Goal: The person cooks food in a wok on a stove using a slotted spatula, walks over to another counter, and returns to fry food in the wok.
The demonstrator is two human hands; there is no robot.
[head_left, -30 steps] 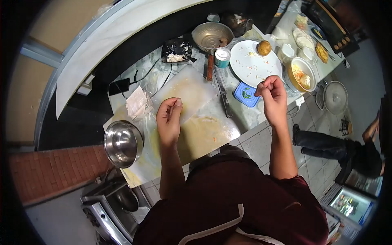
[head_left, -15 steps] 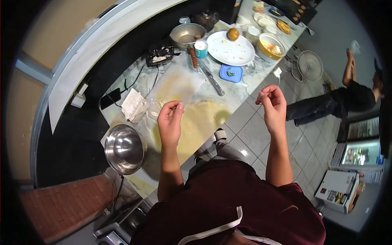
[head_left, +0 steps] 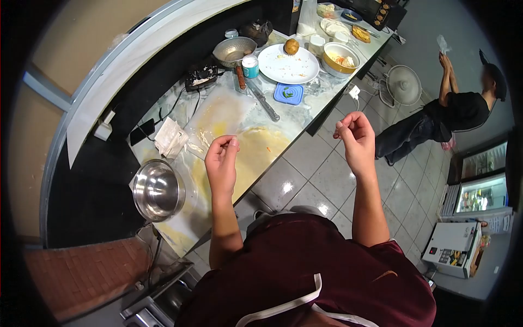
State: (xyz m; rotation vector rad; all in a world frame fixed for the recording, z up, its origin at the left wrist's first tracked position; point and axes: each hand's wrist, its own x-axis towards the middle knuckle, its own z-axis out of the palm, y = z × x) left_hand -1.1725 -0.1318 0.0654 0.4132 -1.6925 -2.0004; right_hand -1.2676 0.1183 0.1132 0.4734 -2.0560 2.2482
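Observation:
My left hand is raised over the counter's near edge, its fingers curled and thumb pressed against them. My right hand is held up over the floor, off the counter, in a similar pinch. Whatever either pinch holds, if anything, is too small or hidden to make out. Below my left hand lies a thin yellowish sheet on the counter. Near it are a crumpled white cloth or paper and a shiny steel bowl. A knife lies beside a blue square lid with green bits on it.
Farther along the counter stand a white oval plate with a round brown item, a metal pan, a white-and-teal tub and a yellow-banded bowl. A person in black stands at right, near a fan.
My view has shifted, so the counter and its things sit farther left and show more floor. Both hands keep their pinched pose. The other person's head has come into view, arms still raised.

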